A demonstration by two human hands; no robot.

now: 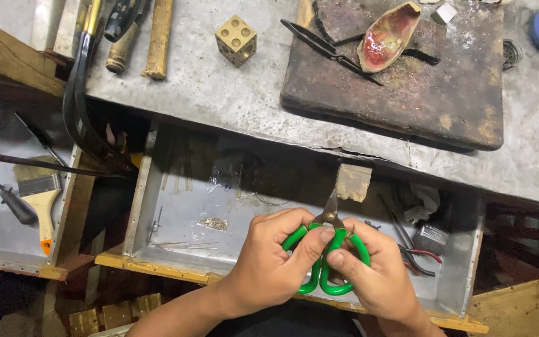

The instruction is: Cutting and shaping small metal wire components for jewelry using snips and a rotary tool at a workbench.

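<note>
Head view. Metal-topped bench (pixel 232 100) runs across the top. On it: a brass block (pixel 236 40) with round holes, two wooden handles (pixel 151 43) at upper left, a dark slab (pixel 407 93) bearing a red-stained dish (pixel 387 36) and black tweezers (pixel 329 48). Below the bench edge, an open metal drawer (pixel 176 212) with loose wire bits (pixel 213 223) on its floor, and red-handled pliers (pixel 416 256) beside a small tin (pixel 430 238) at right. A brush (pixel 42 196) lies in the tray at left.

Both hands meet over the drawer front. Left hand (pixel 269 262) and right hand (pixel 375 278) are clenched round the green loops of shears (pixel 327 253), thumbs pressed on top. The short blades point up toward a wooden peg (pixel 352 181) at the bench edge.
</note>
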